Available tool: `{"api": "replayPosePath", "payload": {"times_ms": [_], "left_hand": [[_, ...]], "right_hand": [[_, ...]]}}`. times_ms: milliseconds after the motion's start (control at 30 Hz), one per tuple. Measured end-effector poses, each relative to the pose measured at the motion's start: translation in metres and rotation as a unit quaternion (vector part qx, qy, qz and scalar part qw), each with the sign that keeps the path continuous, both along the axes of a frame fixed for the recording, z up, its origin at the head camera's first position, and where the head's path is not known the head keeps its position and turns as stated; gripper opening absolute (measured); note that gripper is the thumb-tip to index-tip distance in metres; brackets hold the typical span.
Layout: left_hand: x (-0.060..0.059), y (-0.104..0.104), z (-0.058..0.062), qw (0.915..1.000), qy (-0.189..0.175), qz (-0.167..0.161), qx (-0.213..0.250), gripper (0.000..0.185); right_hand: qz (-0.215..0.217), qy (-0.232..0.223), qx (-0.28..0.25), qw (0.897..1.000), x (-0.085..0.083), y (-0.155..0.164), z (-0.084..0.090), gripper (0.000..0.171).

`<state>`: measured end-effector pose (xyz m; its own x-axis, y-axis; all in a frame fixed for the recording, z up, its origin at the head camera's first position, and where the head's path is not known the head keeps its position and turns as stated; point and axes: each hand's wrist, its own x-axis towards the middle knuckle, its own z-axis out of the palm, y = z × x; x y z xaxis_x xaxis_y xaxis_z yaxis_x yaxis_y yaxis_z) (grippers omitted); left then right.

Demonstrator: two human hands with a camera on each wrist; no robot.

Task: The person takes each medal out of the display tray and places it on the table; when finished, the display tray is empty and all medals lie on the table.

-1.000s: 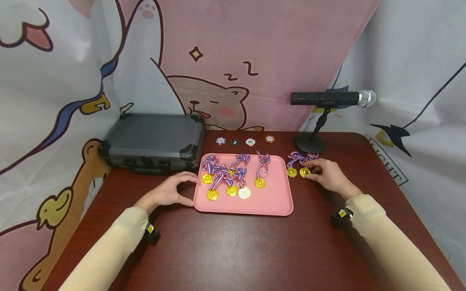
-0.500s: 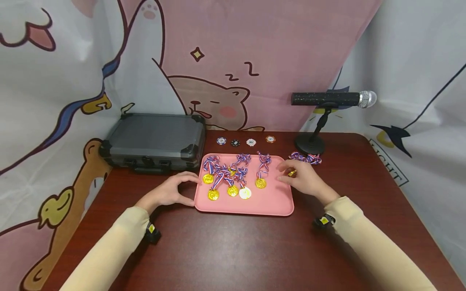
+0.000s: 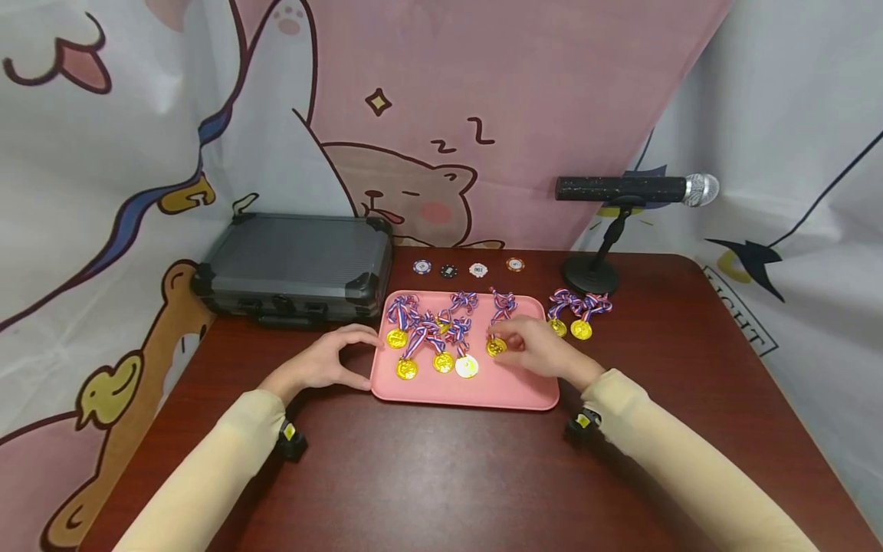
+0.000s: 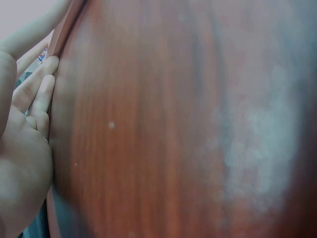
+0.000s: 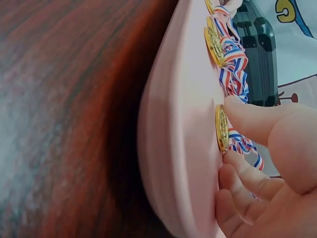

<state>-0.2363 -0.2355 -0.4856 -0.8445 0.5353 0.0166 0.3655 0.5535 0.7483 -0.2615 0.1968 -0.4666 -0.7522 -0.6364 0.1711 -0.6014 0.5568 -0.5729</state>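
Right hand (image 3: 541, 351) over the right half of the pink tray (image 3: 510, 387), thumb and fingers (image 5: 247, 116) pinched on a gold medal (image 3: 494, 347). The right wrist view shows the disc on edge (image 5: 221, 128) between thumb and forefinger, just off the tray floor, its red-white-blue ribbon (image 3: 502, 305) trailing toward the tray's far edge. The other fingers curl below it against the tray.

Left hand (image 3: 329, 362) at the tray's left edge, thumb and fingers spread in a loose arc, fingertips touching the rim; it grips nothing. The left wrist view shows straight fingers (image 4: 37, 91) lying along the tray's edge on the dark red table (image 3: 441, 475).

Cluster of further medals (image 3: 431, 337) lies in the tray's left half, ribbons tangled, well apart from the held medal. One silvery disc (image 3: 466, 366) among them, nearest the right hand.

Two more medals (image 3: 576, 316) sit on the table just beyond the tray's right far corner, near the microphone stand (image 3: 589, 268). Four poker chips (image 3: 469, 268) in a row behind the tray's far edge. Grey hard case (image 3: 297, 264) at the table's far left, closed.
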Motion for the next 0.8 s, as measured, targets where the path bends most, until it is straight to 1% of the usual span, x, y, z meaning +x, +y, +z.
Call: {"api": "replayPosePath", "payload": {"times_ms": [133, 267, 433, 633, 800], "left_hand": [[-0.0002, -0.0002, 0.0001, 1.0, 0.0, 0.0, 0.002, 0.07], [0.0005, -0.0001, 0.0003, 1.0, -0.001, 0.002, 0.002, 0.07], [0.0009, 0.0, 0.0006, 1.0, 0.002, -0.002, 0.002, 0.07], [0.0013, -0.0002, 0.0016, 1.0, -0.004, 0.0, 0.004, 0.07], [0.0019, 0.0006, 0.0026, 0.9999, -0.01, 0.0, 0.006, 0.07]], "right_hand": [[-0.007, 0.01, 0.02, 1.0, -0.0013, -0.0036, -0.0001, 0.042], [0.002, 0.014, 0.028, 0.999, -0.004, -0.0057, -0.0007, 0.033], [0.004, -0.009, 0.032, 0.999, -0.0064, -0.0062, -0.0009, 0.026], [-0.001, -0.035, 0.042, 0.998, -0.0045, -0.0071, 0.0014, 0.027], [-0.005, -0.038, 0.039, 0.999, -0.0036, -0.0054, 0.0018, 0.028]]}}
